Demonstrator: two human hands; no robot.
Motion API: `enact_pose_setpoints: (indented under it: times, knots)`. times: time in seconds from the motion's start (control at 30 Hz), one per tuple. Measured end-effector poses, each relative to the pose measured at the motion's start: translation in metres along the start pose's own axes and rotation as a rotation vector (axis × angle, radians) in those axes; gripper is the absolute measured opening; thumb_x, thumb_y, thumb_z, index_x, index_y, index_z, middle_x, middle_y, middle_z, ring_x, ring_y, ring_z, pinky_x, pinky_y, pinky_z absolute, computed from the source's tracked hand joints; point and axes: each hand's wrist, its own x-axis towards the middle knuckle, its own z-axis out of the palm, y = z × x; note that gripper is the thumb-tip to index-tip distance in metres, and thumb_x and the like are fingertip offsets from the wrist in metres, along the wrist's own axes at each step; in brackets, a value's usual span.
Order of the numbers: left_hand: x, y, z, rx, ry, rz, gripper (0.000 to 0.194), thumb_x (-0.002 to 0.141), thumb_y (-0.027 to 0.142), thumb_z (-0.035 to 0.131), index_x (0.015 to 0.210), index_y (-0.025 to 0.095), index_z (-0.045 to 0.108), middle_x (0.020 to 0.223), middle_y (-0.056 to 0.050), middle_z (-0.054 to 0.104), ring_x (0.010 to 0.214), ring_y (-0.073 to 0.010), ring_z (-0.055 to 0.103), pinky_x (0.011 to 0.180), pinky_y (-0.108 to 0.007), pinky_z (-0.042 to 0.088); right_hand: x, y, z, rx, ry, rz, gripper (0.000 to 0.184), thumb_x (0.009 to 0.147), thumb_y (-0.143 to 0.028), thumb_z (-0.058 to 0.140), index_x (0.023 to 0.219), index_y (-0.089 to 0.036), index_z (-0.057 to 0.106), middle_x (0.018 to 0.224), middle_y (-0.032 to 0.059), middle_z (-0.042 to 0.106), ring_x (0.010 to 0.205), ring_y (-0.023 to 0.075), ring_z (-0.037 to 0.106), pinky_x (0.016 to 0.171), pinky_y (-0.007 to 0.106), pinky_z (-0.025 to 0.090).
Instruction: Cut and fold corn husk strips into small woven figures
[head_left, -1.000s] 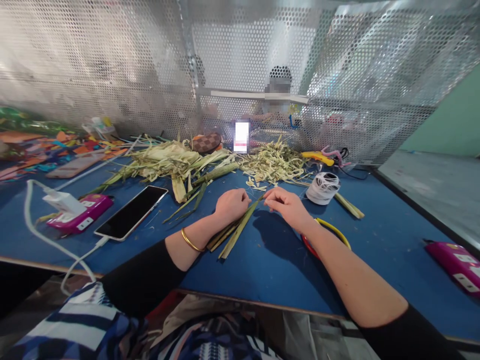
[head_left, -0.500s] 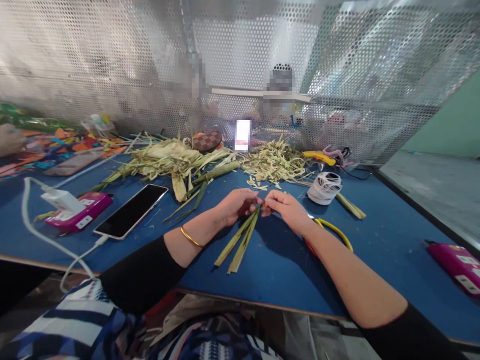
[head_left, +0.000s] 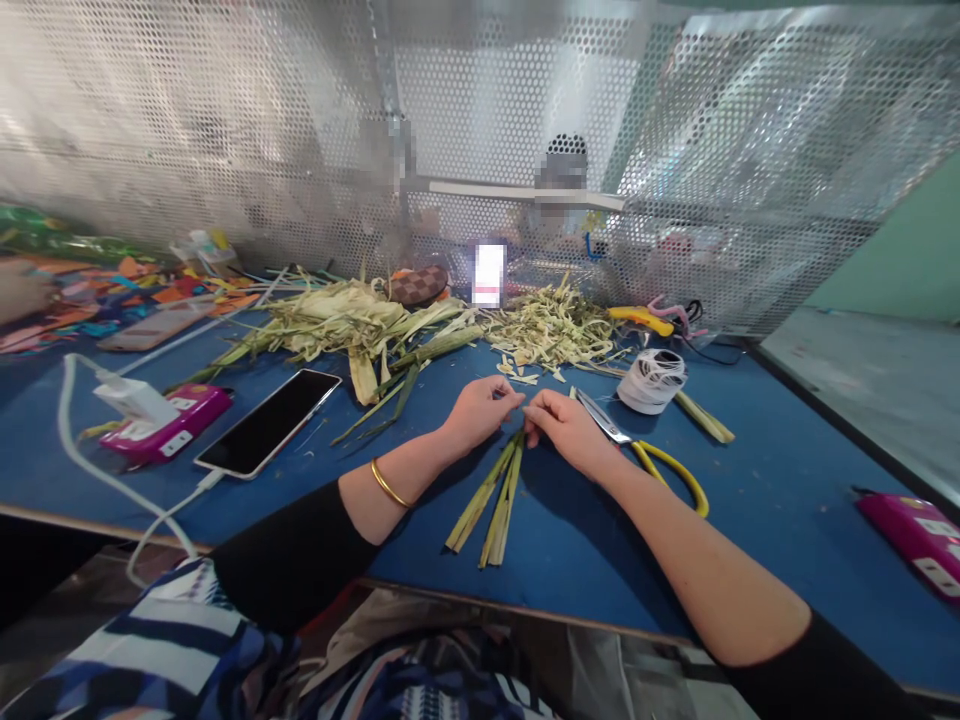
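My left hand (head_left: 480, 410) and my right hand (head_left: 564, 428) meet over the blue table (head_left: 750, 500), each pinching the top end of a small bundle of green leaf strips (head_left: 491, 495). The strips hang down toward me and rest on the table. A gold bangle (head_left: 386, 485) sits on my left wrist. Yellow-handled scissors (head_left: 645, 455) lie just right of my right hand.
A pile of long leaves (head_left: 352, 325) and a heap of cut scraps (head_left: 551, 325) lie behind my hands. A spool of white thread (head_left: 651, 380) stands to the right. A phone (head_left: 270, 420), a charger (head_left: 135, 400) and pink boxes (head_left: 169, 425) lie left. Perforated metal screens stand behind.
The strip bundle has swung from slanting left to pointing nearly straight at me. Both hands stayed pinched at its top, and the scissors now show beside my right hand.
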Motion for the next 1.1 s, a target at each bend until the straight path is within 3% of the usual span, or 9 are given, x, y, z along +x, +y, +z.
enact_pose_setpoints:
  times: [0.17,0.4,0.5,0.57,0.63,0.73,0.8,0.97,1.1]
  knots:
    - [0.000,0.003,0.000,0.221,0.145,0.195,0.015,0.075,0.021,0.057,0.061,0.017,0.054,0.065,0.002,0.056,0.065,-0.0107,0.050,0.062,-0.023,0.037,0.002,0.001,0.004,0.195,0.000,0.064,0.015,0.075,-0.030,0.062,0.080,-0.021,0.050,0.056,-0.0069,0.060,0.048,0.0123,0.059,0.054,0.027,0.047]
    - [0.000,0.000,0.005,0.063,0.140,0.217,0.020,0.077,0.028,0.059,0.061,0.017,0.054,0.063,0.003,0.055,0.063,-0.0103,0.049,0.061,-0.023,0.037,0.001,0.000,0.004,0.217,0.069,0.088,0.015,0.072,-0.029,0.063,0.082,-0.019,0.057,0.056,-0.0056,0.060,0.048,0.0118,0.058,0.054,0.027,0.047]
    - [-0.002,0.005,0.005,-0.033,0.133,0.214,0.019,0.077,0.029,0.060,0.063,0.017,0.054,0.062,0.003,0.054,0.063,-0.0101,0.049,0.061,-0.023,0.038,0.001,-0.003,0.003,0.201,0.024,0.050,0.016,0.072,-0.033,0.063,0.069,-0.019,0.058,0.057,-0.0038,0.059,0.049,0.0113,0.057,0.055,0.027,0.047]
    - [-0.005,0.010,0.005,-0.166,0.112,0.135,0.018,0.075,0.031,0.064,0.070,0.017,0.056,0.067,0.002,0.057,0.066,-0.0100,0.052,0.062,-0.022,0.040,0.002,-0.006,0.001,0.218,0.075,0.015,0.020,0.073,-0.036,0.062,0.064,-0.018,0.057,0.056,-0.0037,0.058,0.050,0.0110,0.056,0.056,0.027,0.047]
    - [-0.010,0.017,0.005,-0.327,0.010,-0.039,0.023,0.072,0.033,0.069,0.080,0.016,0.057,0.075,0.001,0.061,0.069,-0.0102,0.056,0.063,-0.023,0.044,0.002,-0.009,-0.002,0.251,0.157,-0.010,0.020,0.073,-0.037,0.063,0.066,-0.018,0.059,0.057,-0.0039,0.057,0.052,0.0111,0.055,0.058,0.027,0.047]
    - [-0.016,0.026,0.006,-0.518,-0.342,-0.356,0.027,0.069,0.026,0.073,0.087,0.014,0.056,0.078,-0.003,0.064,0.064,-0.0108,0.060,0.061,-0.024,0.048,0.002,-0.013,-0.009,0.282,0.232,-0.028,0.020,0.073,-0.038,0.064,0.071,-0.018,0.062,0.058,-0.0034,0.058,0.055,0.0113,0.054,0.058,0.027,0.045]
    - [-0.017,0.032,0.007,-0.596,-0.456,-0.461,0.020,0.071,0.018,0.069,0.085,0.014,0.056,0.071,-0.001,0.061,0.053,-0.0073,0.054,0.053,-0.021,0.045,0.001,-0.015,-0.014,0.306,0.261,-0.044,0.020,0.074,-0.039,0.063,0.074,-0.019,0.063,0.059,-0.0030,0.058,0.055,0.0116,0.054,0.055,0.026,0.044]
    - [-0.004,0.045,0.004,-0.619,-0.397,-0.488,0.010,0.074,0.006,0.054,0.077,0.015,0.051,0.057,0.007,0.046,0.037,-0.0002,0.028,0.036,-0.013,0.017,0.002,-0.019,-0.021,0.379,0.360,-0.062,0.023,0.071,-0.042,0.067,0.077,-0.020,0.064,0.066,-0.0002,0.064,0.063,0.0157,0.061,0.066,0.032,0.051]
    - [0.008,0.052,0.000,-0.659,-0.354,-0.541,0.011,0.079,0.007,0.044,0.072,0.015,0.047,0.053,0.007,0.040,0.036,-0.0008,0.021,0.034,-0.013,0.010,0.003,-0.019,-0.020,0.387,0.431,-0.060,0.024,0.070,-0.042,0.069,0.079,-0.020,0.066,0.071,0.0023,0.069,0.071,0.0194,0.065,0.074,0.036,0.052]
